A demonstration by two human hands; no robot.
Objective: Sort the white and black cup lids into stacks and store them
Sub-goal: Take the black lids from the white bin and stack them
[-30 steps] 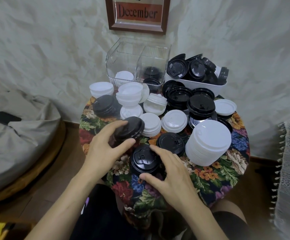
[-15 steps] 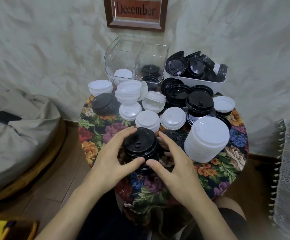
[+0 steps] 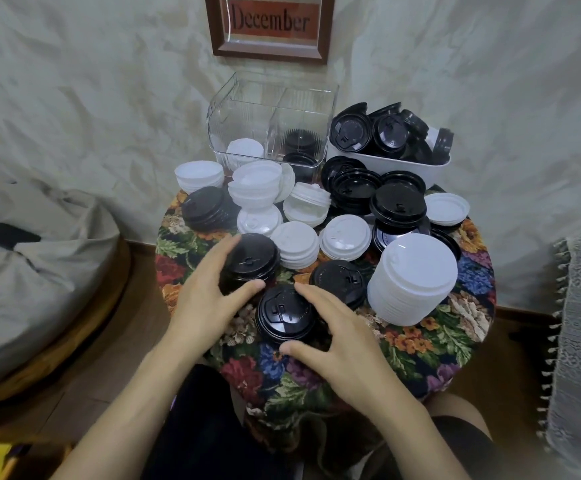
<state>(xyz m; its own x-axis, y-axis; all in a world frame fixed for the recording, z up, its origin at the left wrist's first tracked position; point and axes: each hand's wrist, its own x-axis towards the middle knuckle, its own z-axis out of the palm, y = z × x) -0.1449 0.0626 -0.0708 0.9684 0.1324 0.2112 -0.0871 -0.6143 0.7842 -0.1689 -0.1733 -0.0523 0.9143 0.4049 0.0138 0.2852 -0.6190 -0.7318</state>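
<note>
At the near edge of the round, floral-covered bench [image 3: 438,336], the person's left grip [image 3: 209,299] is wrapped round a short black stack [image 3: 251,266] of cup lids, thumb on its near side and fingers curled over the far-left side. Just right of it, the right grip [image 3: 347,341] spans a low black pile [image 3: 283,313] lying flat on the cloth, with the index fingertip on the far rim and the thumb against the near rim, so each grip holds black lids. Just beyond the right grip's fingers lies another black lid [image 3: 339,280], and right of that stands a tall white stack [image 3: 413,278], slightly tilted. Beyond both grips sit 2 low white stacks [image 3: 296,244] side by side, then a jumble of white and black lids. Farther back, beyond the left grip, a clear box [image 3: 271,98] with 2 compartments holds white lids [image 3: 245,150] in the left one and black lids [image 3: 301,142] in the right. Beyond the right grip, a white tub [image 3: 403,166] is heaped with black lids. A framed sign [image 3: 270,22] reading "December" hangs on the wall.
</note>
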